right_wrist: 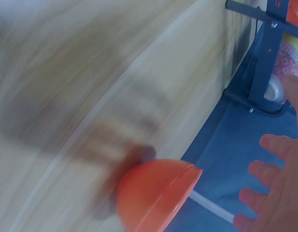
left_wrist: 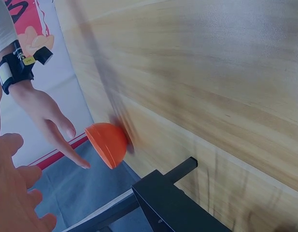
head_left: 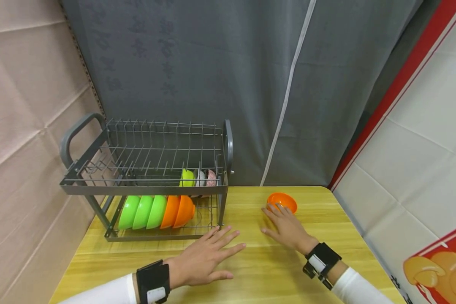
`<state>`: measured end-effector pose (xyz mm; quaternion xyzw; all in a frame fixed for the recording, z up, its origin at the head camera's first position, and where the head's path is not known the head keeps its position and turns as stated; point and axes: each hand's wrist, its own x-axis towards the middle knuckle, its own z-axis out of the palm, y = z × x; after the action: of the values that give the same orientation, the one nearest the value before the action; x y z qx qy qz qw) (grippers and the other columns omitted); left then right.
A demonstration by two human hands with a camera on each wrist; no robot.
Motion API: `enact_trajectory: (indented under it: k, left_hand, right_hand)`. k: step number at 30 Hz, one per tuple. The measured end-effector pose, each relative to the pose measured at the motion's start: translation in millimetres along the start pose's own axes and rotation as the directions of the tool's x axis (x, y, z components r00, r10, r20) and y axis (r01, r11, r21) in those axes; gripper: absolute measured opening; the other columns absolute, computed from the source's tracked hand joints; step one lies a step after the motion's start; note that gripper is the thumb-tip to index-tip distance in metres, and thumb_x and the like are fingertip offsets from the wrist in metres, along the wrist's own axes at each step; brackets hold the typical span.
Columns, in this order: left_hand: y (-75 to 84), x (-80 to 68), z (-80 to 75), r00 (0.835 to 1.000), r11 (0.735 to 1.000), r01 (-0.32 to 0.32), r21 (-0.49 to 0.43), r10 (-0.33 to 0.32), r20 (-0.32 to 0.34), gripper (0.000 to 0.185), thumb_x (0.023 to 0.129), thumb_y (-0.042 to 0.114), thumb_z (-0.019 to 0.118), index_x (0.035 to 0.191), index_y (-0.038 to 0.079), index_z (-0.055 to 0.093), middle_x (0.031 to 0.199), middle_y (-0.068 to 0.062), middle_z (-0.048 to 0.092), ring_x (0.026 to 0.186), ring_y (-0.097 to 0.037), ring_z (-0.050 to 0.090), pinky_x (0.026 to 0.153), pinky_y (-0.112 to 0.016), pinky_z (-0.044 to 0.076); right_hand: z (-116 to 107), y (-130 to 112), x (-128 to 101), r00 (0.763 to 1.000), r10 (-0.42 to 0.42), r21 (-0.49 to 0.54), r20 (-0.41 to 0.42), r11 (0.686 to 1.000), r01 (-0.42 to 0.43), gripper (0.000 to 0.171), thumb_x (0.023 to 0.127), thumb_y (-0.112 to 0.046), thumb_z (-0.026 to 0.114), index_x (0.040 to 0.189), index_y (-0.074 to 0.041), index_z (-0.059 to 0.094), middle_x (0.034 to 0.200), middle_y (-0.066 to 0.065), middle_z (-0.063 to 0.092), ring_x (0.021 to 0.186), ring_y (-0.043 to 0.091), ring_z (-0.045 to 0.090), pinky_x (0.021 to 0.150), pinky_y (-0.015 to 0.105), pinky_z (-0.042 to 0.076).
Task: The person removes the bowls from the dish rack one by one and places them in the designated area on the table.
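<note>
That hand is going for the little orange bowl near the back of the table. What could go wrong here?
The orange bowl sits close to the table's far edge, so the straight fingers of the right hand might nudge it off rather than catch it. The rack already holds a tight row of bowls on its lower shelf, so squeezing another in could knock them. The left hand lies flat and open, steadying nothing.

We see a pale wooden table (head_left: 327, 236) before a grey curtain (head_left: 197, 67), with beige panelling (head_left: 26, 105) left and white tiled wall (head_left: 429, 126) right.
</note>
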<state>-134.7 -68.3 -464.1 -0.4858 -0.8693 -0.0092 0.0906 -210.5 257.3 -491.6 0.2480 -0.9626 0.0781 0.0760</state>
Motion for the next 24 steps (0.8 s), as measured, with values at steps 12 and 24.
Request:
enact_trajectory:
  k: [12,24]
  left_hand:
    - [-2.6,-5.4,0.2,1.0,1.0,0.017,-0.015,-0.017,0.02,0.07,0.103,0.067,0.021,0.162,0.031,0.022,0.171,-0.007,0.017,0.156,-0.032,0.025,0.124,-0.053,0.031]
    - [-8.1,-10.3,-4.3,0.997,0.998,0.06,-0.037,-0.058,0.043,0.07,0.102,0.068,0.023,0.162,0.031,0.024,0.171,-0.007,0.016,0.157,-0.031,0.023,0.123,-0.054,0.032]
  right_hand:
    - [-7.6,-19.8,-3.7,0.998,-0.065,0.001,-0.006,0.998,0.065,0.073,0.095,-0.059,0.059,0.151,-0.013,0.048,0.159,0.017,0.043,0.146,0.048,0.038,0.121,0.065,0.029]
    - [-17.6,-41.0,-9.9,0.992,-0.125,0.014,0.0,0.992,0.125,0.073,0.097,-0.063,0.053,0.152,-0.016,0.047,0.16,0.015,0.041,0.149,0.046,0.034,0.121,0.066,0.028]
